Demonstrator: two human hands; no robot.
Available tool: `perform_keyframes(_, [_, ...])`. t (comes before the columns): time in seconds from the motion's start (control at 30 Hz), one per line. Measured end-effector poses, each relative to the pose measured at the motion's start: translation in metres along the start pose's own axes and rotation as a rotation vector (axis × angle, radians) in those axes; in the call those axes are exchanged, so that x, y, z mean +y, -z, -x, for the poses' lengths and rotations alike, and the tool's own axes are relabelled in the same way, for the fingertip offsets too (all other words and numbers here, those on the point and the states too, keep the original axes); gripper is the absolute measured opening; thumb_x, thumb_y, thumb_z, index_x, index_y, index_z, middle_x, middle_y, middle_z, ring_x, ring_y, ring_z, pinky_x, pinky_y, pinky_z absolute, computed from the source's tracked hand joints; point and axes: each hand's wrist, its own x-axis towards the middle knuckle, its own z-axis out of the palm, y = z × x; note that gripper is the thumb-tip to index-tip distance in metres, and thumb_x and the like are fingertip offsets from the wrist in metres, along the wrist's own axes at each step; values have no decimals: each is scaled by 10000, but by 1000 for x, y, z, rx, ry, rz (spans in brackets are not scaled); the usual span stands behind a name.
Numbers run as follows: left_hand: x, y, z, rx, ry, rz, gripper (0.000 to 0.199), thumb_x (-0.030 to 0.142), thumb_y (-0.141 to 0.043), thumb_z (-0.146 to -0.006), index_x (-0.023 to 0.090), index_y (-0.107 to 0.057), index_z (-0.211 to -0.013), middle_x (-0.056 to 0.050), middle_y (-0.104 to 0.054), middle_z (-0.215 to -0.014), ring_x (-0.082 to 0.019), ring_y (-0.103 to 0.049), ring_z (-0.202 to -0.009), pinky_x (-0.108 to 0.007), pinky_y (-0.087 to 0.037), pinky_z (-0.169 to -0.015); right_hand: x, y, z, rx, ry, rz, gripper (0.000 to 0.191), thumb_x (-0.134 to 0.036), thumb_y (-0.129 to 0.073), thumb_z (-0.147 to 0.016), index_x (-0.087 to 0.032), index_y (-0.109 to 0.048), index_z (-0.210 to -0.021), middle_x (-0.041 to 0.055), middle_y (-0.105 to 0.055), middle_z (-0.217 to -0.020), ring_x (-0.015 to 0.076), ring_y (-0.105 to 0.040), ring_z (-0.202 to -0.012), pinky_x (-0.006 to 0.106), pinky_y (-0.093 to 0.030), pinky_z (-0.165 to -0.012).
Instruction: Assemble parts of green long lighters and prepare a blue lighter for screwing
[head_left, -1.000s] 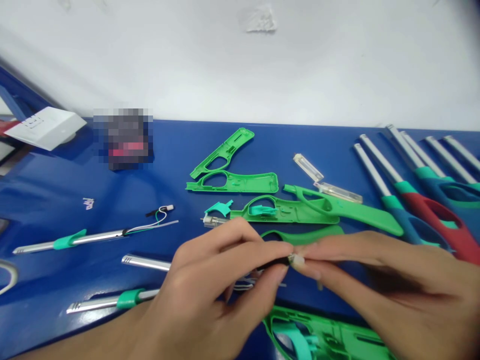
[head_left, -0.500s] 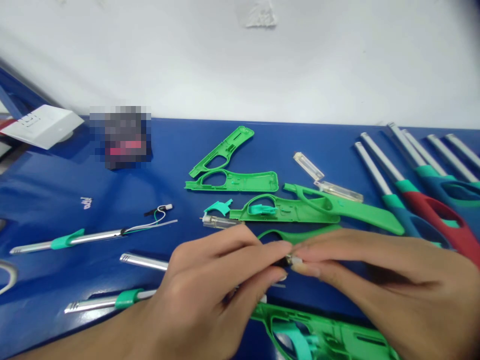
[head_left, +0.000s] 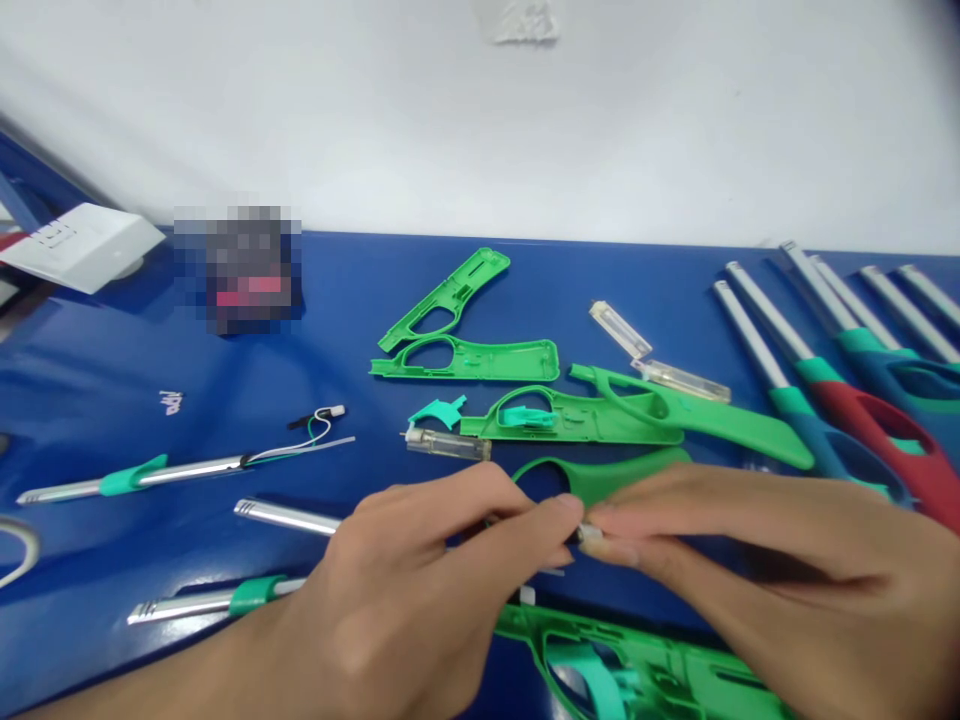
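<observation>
My left hand (head_left: 420, 580) is closed in a pinch on the dark end of a small igniter (head_left: 590, 533), mostly hidden by the fingers. My right hand (head_left: 787, 560) pinches its white end between thumb and forefinger, so the fingertips of both hands nearly meet. Below them lies an open green lighter shell half (head_left: 675, 660) with a teal trigger (head_left: 600, 680) in it. A metal lighter tube with a teal collar (head_left: 251, 596) runs under my left wrist, and another metal tube (head_left: 285, 517) lies above it. Just behind the fingers is another green shell piece (head_left: 622, 478).
More green shell halves (head_left: 480, 362) lie mid-table, with clear fuel tanks (head_left: 448, 444) nearby. Assembled lighters (head_left: 877, 410) line the right side. At left are a wired lighter tube (head_left: 202, 468), small white pieces (head_left: 170, 402), a pixelated dark object (head_left: 251, 270) and a white box (head_left: 86, 245).
My left hand's fingers have shifted slightly, with the thumb now further forward over the igniter. Both hands still grip it in nearly the same place. The view has moved a little.
</observation>
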Motion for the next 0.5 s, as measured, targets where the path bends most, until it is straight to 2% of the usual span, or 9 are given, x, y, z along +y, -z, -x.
perform_keyframes(0.17, [-1,-6,2,-30,51,123,476,7,-516,-926,228,-714,-1299,16,-783,-957,-115,-705,-646,-191,-637,-587,-1,1,-6,-49,76,5,161,-214,-847,-893,-369,-850,-850,-87,-872,-841,175,-834,-645,182,-692,-604])
perform_keyframes(0.3, [5,-4,2,-37,130,92,519,-1,-522,-928,279,-702,-1327,37,-785,-944,-118,-707,-650,-189,-638,-580,-3,0,-7,-67,19,-26,171,-207,-837,-900,-359,-834,-821,-104,-866,-816,159,-828,-626,158,-682,-590])
perform_keyframes(0.4, [8,-1,-3,-84,126,101,535,-10,-499,-935,289,-715,-1323,40,-790,-941,-114,-724,-688,-179,-648,-629,-4,0,-6,-52,53,22,145,-248,-850,-913,-362,-821,-829,-108,-864,-812,156,-819,-612,164,-680,-584])
perform_keyframes(0.5, [8,1,-9,-76,114,62,455,10,-507,-984,285,-747,-1256,57,-777,-928,-83,-715,-685,-132,-603,-608,-3,2,-4,-39,86,96,108,-300,-831,-953,-388,-824,-891,-101,-870,-860,183,-833,-665,211,-696,-598])
